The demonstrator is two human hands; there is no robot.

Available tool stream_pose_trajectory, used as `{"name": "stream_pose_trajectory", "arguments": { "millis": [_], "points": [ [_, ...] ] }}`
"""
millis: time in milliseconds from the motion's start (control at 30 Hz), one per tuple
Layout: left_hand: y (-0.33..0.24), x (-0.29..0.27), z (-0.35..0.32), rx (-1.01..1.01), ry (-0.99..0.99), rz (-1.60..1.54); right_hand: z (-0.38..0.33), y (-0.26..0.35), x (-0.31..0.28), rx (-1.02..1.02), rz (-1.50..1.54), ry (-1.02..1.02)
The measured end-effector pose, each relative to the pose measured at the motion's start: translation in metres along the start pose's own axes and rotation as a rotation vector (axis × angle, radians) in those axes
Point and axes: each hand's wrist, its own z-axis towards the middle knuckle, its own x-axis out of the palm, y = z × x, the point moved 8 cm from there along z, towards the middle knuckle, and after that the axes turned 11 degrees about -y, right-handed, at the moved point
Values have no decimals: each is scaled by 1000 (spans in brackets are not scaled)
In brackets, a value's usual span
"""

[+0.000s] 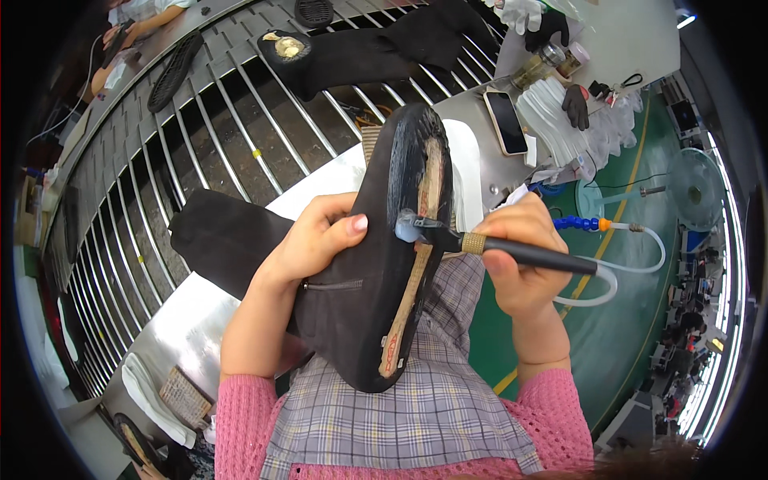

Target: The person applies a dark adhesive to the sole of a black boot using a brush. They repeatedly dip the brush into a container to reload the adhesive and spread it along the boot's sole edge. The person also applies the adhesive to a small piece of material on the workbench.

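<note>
A black suede-like boot [340, 308] is held with its underside up and tilted. Its long shaft [232, 244] stretches away to the left, and a zipper [334, 285] shows on the side. Dark, wet-looking coating covers part of the underside around a light brown strip [406, 308]. My left hand [312, 244] grips the boot's side, thumb on the upper. My right hand [524, 256] is closed around a black-handled brush [552, 258] with a knurled brass collar. Its pale bluish tip [407, 226] touches the underside near the middle.
A roller conveyor [264, 132] runs across the left and back, carrying another black boot [344, 60] and a black outsole [174, 70]. A phone [506, 122], jars [538, 66] and white gloves [552, 120] lie at the back right. Another person's hand [120, 40] shows far left.
</note>
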Motion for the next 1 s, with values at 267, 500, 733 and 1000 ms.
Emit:
{"name": "stream_pose_trajectory", "arguments": {
  "millis": [267,500,733,1000],
  "points": [
    [-9,1,5,-24,-33,60,9,29,-4,-43,-177,184],
    [-22,15,4,-62,-91,186,37,26,-14,-95,-265,113],
    [-25,19,8,-49,-79,227,36,30,-11,-129,-323,199],
    [-25,13,11,-25,-96,227,15,33,-1,13,-116,366]
  ]
}}
